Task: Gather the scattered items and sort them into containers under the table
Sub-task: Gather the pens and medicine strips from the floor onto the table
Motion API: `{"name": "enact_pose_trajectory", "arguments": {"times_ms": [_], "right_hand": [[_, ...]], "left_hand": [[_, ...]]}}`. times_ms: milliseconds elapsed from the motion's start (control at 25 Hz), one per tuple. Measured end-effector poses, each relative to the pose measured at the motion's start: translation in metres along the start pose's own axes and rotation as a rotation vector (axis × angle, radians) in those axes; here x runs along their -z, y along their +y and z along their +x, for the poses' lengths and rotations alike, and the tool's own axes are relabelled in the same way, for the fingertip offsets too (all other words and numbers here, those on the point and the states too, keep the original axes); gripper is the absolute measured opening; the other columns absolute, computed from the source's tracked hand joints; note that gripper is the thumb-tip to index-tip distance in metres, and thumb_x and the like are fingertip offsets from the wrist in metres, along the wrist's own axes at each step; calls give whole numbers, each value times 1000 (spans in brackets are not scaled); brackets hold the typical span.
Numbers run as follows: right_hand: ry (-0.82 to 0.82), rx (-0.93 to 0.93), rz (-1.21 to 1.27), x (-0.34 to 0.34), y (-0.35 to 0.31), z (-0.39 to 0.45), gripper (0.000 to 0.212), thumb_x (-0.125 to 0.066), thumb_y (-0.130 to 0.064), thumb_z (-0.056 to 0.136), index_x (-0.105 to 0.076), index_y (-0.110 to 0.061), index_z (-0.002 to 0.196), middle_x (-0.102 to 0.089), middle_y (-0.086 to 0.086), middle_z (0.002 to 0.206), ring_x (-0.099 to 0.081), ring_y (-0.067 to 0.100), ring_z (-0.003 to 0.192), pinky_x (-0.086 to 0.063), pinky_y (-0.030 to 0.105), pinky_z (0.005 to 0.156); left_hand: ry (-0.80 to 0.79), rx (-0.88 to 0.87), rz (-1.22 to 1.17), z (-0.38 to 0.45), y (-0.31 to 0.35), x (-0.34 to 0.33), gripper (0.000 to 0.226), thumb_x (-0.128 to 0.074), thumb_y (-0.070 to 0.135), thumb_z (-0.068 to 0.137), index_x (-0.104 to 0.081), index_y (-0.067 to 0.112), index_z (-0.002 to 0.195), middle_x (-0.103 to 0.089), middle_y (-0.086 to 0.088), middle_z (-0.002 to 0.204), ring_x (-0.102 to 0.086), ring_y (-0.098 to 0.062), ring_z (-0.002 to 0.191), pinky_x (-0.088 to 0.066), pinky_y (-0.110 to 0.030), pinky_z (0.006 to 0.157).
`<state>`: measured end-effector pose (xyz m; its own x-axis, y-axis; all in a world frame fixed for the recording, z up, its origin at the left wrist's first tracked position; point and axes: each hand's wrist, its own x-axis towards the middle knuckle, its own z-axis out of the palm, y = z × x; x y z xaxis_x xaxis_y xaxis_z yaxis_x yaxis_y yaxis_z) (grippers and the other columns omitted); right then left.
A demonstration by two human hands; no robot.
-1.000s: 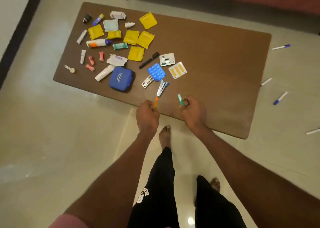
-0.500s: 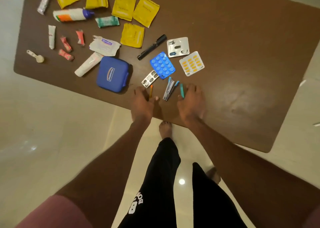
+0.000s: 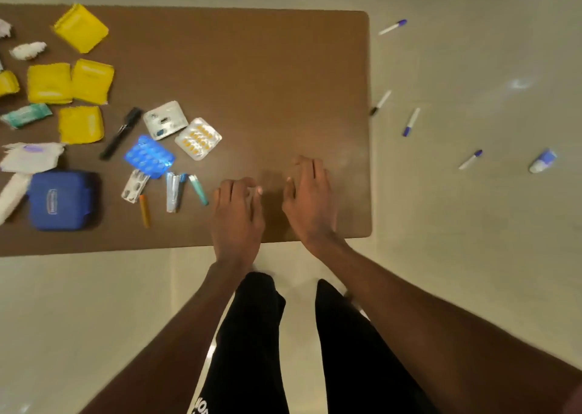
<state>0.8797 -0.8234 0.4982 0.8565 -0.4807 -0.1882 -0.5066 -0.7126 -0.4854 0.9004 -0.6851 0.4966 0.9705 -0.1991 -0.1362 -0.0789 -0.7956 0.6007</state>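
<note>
Head view — both hands, left hand and right hand, flat on table.

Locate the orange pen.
The orange pen lies left of centre in the head view on the table, between the blue case and the silver pens.

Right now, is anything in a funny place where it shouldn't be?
Yes. Several pens, like this one, and a small white tube lie scattered on the floor right of the table, while everything else sits on top.
</note>
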Motion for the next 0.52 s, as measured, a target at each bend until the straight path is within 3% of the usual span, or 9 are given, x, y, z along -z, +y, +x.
{"name": "enact_pose_trajectory", "arguments": {"times_ms": [120,280,520], "right_hand": [[88,-101,22,57,81,-12,32,-57,-23,100,-54,-21,132,-55,-3,129,-56,15,108,-51,25,76],[144,-212,78,120,185,-37,29,-57,-21,99,-55,-24,128,-54,-6,124,-56,14,104,-50,27,66],[283,-428,151,226,348,-82,27,-56,-21,100,-56,-25,127,-54,-8,125,-55,14,109,-54,34,70]], "left_hand": [[-72,-46,-8,-21,76,-57,21,-46,36,107,-60,21,114,-58,6,112,-50,-16,102,-50,-37,76],[-151,-98,-29,-57,165,-128,19,-48,33,106,-62,21,110,-58,8,106,-50,-15,100,-49,-36,77],[-285,-222,-2,-121,294,-216,19,-50,30,105,-65,20,107,-61,5,101,-56,-17,97,-40,-30,75]]}}
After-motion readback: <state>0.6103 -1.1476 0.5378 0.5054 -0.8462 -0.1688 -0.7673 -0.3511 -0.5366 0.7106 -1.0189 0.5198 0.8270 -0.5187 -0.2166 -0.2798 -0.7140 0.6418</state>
